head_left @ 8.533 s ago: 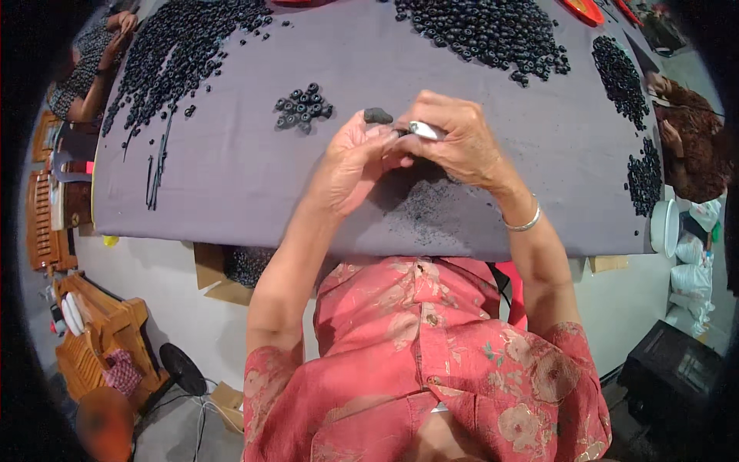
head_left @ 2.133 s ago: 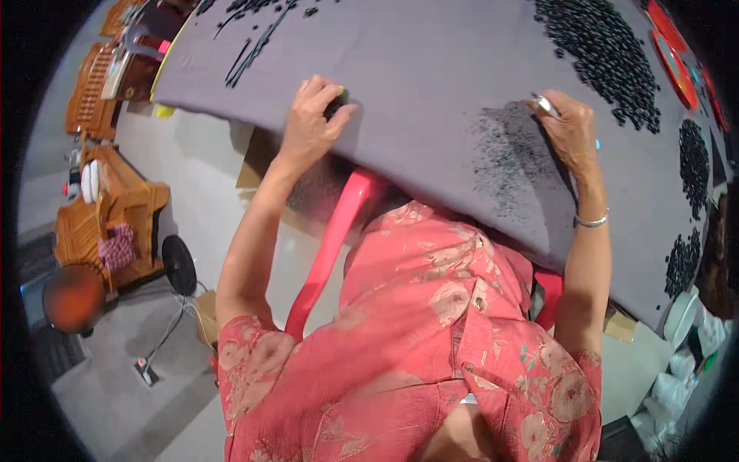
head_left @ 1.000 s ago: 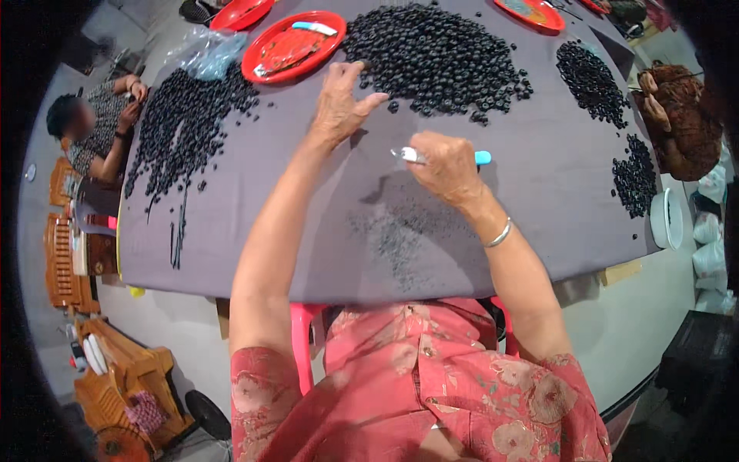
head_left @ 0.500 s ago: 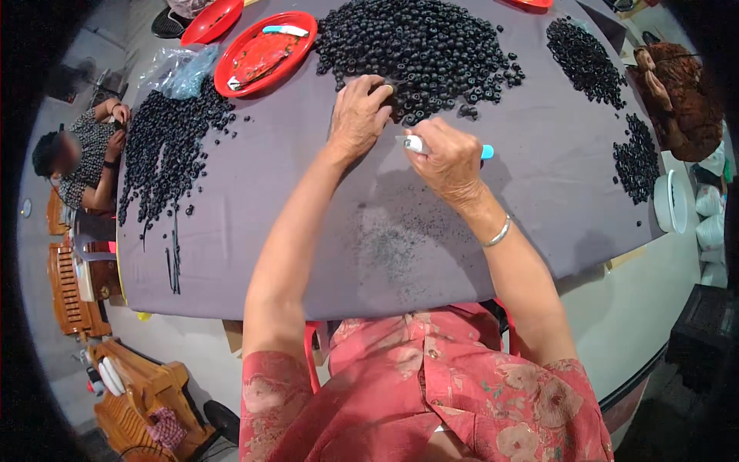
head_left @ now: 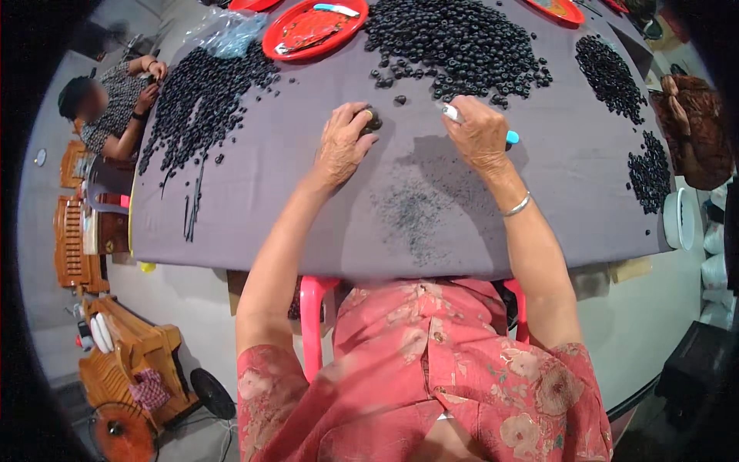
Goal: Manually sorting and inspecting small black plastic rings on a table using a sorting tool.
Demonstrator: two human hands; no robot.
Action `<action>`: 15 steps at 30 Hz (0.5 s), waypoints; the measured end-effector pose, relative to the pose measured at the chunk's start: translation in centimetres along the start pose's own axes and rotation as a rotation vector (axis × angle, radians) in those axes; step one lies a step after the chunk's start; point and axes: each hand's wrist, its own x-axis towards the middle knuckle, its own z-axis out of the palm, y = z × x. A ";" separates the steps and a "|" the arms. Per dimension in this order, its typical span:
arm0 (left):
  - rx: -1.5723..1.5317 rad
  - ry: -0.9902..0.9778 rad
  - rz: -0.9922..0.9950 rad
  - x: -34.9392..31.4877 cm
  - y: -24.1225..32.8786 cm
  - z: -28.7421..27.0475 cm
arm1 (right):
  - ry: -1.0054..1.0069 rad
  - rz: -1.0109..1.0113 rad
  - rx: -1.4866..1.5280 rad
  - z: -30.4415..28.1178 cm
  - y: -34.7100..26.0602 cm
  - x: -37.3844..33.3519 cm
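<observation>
My left hand [head_left: 344,144] is over the grey-covered table, thumb and forefinger closed around a dark round bead [head_left: 374,122]. A yellowish band shows on its fingertip. In my right hand [head_left: 479,132] is a slim white and light-blue cutter knife [head_left: 453,114], gripped in the fist with the light-blue end out at the right. Its blade is too small to make out. Between the hands, one loose black bead [head_left: 399,100] lies on the cloth. Beyond it spreads a big heap of black beads [head_left: 462,46], several showing pale-rimmed holes.
Dark crumbs [head_left: 419,215] lie on the cloth [head_left: 269,208] before me. Another bead heap [head_left: 208,92], a clear plastic bag [head_left: 231,32] and a red plate [head_left: 271,48] are at left. Small dark rings [head_left: 608,73] and a white tub [head_left: 679,219] are at right. A co-worker [head_left: 115,104] sits far left.
My left hand has drawn back from the big heap toward me, with a bead in its fingers. The right hand still holds the cutter knife. The whole view has shifted.
</observation>
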 end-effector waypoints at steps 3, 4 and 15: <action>-0.093 0.072 -0.073 -2.1 -0.1 -1.5 | -0.028 -0.013 -0.044 0.1 0.2 -0.1; -0.116 0.108 -0.102 -2.7 0.1 -2.0 | -0.011 -0.014 -0.031 0.2 0.3 0.0; -0.140 0.243 -0.308 -5.8 -0.4 -2.9 | -0.080 0.028 -0.028 0.5 0.4 -0.1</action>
